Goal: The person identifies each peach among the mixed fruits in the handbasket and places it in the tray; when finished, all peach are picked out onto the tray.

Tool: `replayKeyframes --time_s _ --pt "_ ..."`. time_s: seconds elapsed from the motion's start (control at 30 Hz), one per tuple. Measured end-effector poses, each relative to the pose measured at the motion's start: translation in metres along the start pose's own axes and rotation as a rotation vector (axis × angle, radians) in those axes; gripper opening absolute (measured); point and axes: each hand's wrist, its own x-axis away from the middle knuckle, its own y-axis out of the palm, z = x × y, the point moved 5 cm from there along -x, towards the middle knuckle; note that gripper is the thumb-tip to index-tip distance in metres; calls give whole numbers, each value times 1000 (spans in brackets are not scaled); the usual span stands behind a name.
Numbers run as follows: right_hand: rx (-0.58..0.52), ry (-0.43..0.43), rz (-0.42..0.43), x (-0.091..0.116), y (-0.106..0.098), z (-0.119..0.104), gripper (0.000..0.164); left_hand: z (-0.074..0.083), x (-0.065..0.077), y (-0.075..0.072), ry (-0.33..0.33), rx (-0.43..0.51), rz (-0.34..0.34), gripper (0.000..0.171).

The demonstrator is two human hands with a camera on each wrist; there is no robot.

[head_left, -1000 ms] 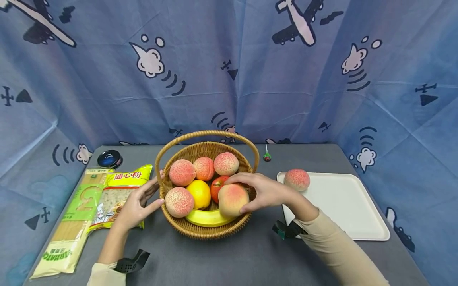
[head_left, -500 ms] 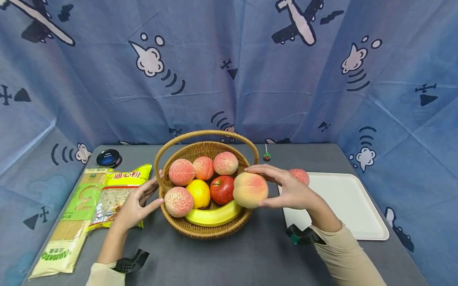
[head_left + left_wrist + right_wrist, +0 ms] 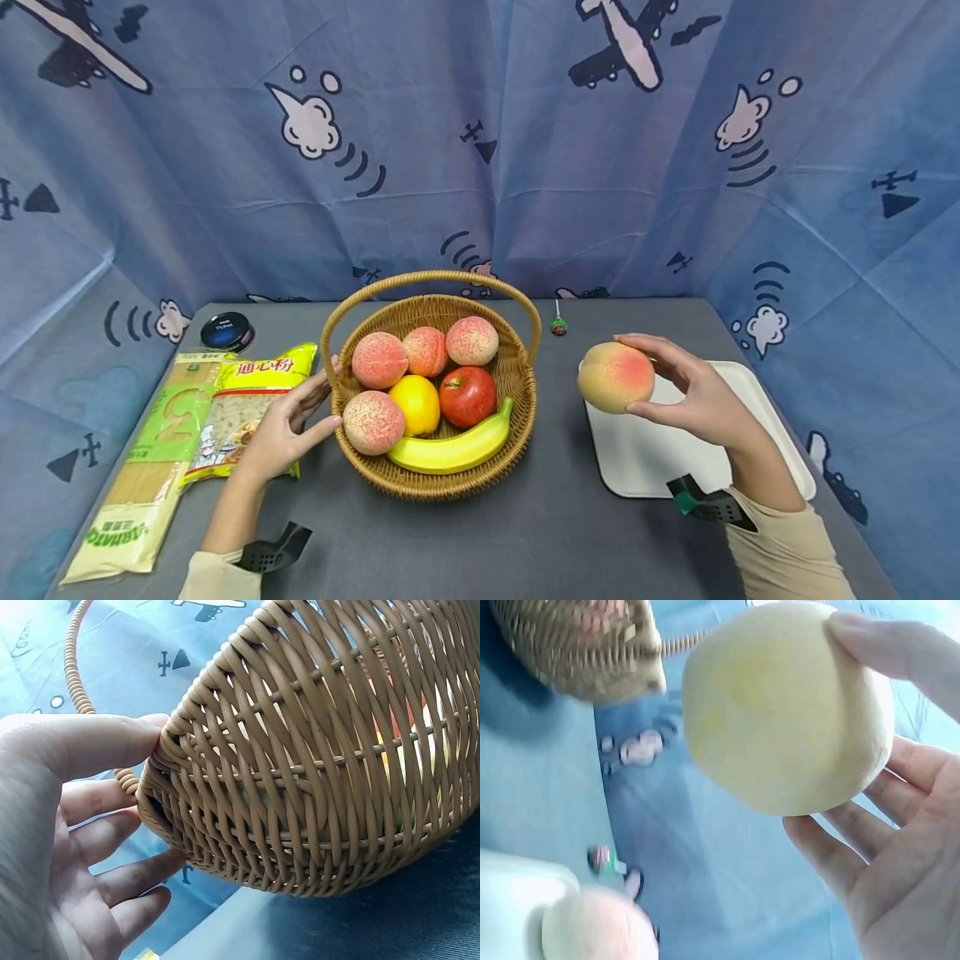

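Right hand [image 3: 705,404] clamped on the big peach [image 3: 617,377], thumb on the near side, fingers on the far side; wide span, probably because the fruit is fat. Peach is in the air over the left end of the tray [image 3: 652,462], which lies along the worktop [image 3: 525,542]'s right edge.

Left hand [image 3: 279,437]: thumb and fingers spread apart around the basket [image 3: 435,493]'s left end, thumb tip on the rim. Reads as bracing, not lifting.

In the basket: four small peaches [image 3: 380,360], orange [image 3: 417,406], apple [image 3: 468,396], banana [image 3: 450,450]. Bunched toward the left rim, likely propping each other; gap at the right rim.

Pasta bag [image 3: 247,408] and noodle pack [image 3: 153,450] lie flat by the worktop's left edge; tin [image 3: 227,332] at its far left corner.

Loose peach [image 3: 600,930] at the tray corner: blocked in the head view, blurred and cut off in the right wrist view. Left wrist view shows fruit only as colour patches through the weave. Can't tell how hard the left hand presses.
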Motion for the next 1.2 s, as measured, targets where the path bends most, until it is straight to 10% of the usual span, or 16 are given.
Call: replayKeyframes --time_s 0.63,1.2 --pt "82 390 339 64 -49 108 70 0 1 0 -13 4 -1 63" --pt "126 690 260 79 -52 182 85 0 0 0 -24 12 -11 63"
